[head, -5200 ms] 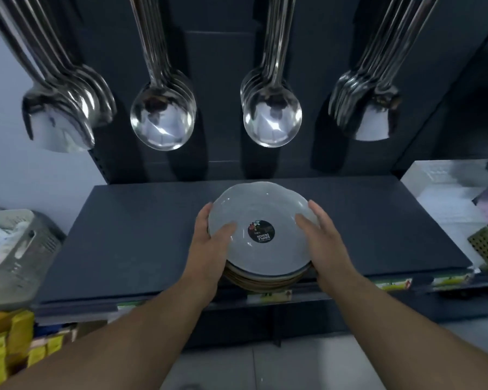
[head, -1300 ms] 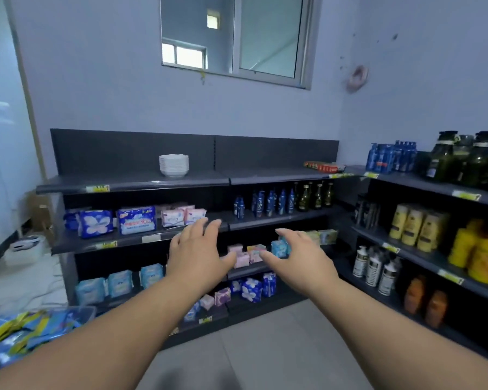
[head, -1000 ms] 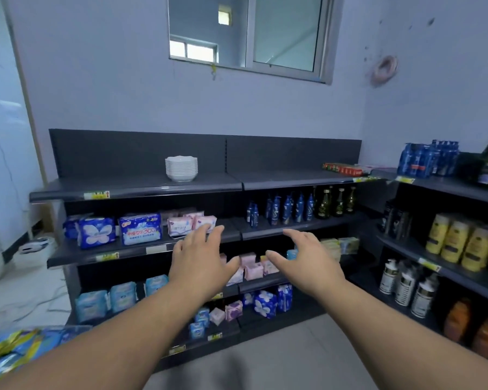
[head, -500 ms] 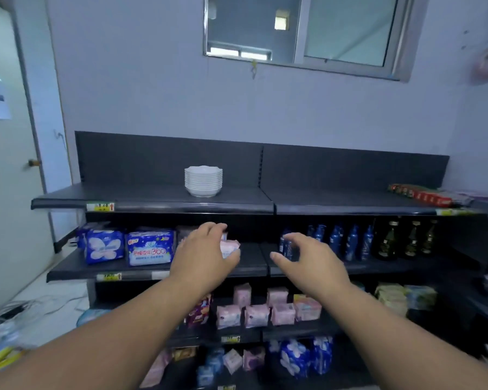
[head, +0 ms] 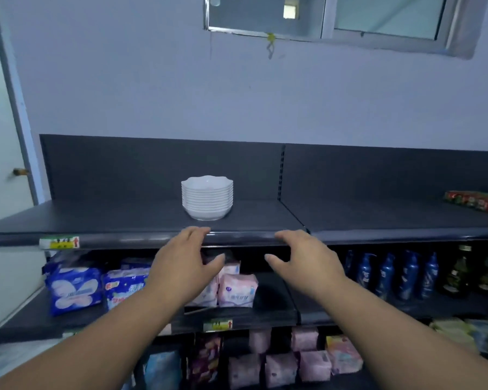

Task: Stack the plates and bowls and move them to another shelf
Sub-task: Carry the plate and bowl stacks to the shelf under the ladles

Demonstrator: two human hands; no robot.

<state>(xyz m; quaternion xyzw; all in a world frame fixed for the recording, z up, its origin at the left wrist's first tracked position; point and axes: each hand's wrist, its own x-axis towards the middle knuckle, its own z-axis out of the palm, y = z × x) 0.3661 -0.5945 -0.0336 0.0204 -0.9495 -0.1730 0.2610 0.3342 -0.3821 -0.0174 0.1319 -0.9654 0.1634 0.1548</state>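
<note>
Two bare forearms run up from the bottom corners of the frame, and here are the hands at centre: the left hand [head: 185,266] with fingers spread and slightly curled, holding nothing, the right hand [head: 307,263] just the same, empty, thumb pointing inward. Both are held out in front of the front lip of the top shelf [head: 124,223], fingertips level with that edge, a gap between them. Behind the hands, lower centre, pink packets [head: 237,288] sit on the middle shelf, blue packets [head: 74,288] to the left, dark blue bottles [head: 392,274] to the right. Farther back, just above and between the two hands, stands the stack of white bowls [head: 207,197], upright on the top shelf, clear of the fingers and untouched. At far right lies a red box [head: 476,201]; at the top, a window [head: 335,18].
</note>
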